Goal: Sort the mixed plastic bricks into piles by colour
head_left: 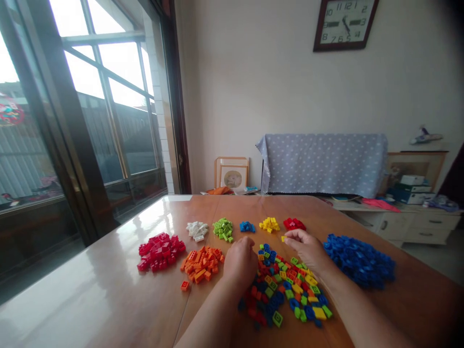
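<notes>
My right hand (304, 246) pinches a small yellow brick (283, 239) above the table, just short of the yellow brick pile (269, 224) and the red brick pile (294, 224). Between the orange brick pile (203, 263) and the mixed heap of coloured bricks (286, 285), my left hand (241, 261) is closed with its fingers curled. Its fingertips face away, so anything inside is hidden. Green, yellow, orange, red and blue bricks lie loose in the mixed heap, partly behind my forearms.
Along the far side sit piles of white bricks (197, 231), light green bricks (223, 229) and blue bricks (247, 226). A pinkish-red brick pile (161, 251) lies left, a large blue brick pile (358, 261) right. One orange brick (184, 285) lies apart on the brown table (119, 290).
</notes>
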Demonstrator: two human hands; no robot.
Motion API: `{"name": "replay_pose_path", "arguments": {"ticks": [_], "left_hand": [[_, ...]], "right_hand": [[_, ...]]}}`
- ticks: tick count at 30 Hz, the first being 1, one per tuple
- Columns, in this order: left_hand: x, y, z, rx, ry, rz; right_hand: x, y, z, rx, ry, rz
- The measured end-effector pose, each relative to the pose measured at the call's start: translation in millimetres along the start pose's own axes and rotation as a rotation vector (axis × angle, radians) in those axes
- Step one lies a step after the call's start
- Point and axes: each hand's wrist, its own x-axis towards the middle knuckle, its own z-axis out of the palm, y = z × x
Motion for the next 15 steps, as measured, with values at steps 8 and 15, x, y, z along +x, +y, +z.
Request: {"name": "replay_pose_path", "arguments": {"ticks": [8,15], "left_hand": [[9,-10,15.1,0.051,-0.122,-0.027],[10,-7,13.3,0.064,-0.139,-0.048]], "right_hand": [[13,9,-6,-0.248,0.053,-0.061],[46,11,7,-0.379,-0.05,0.103]]}}
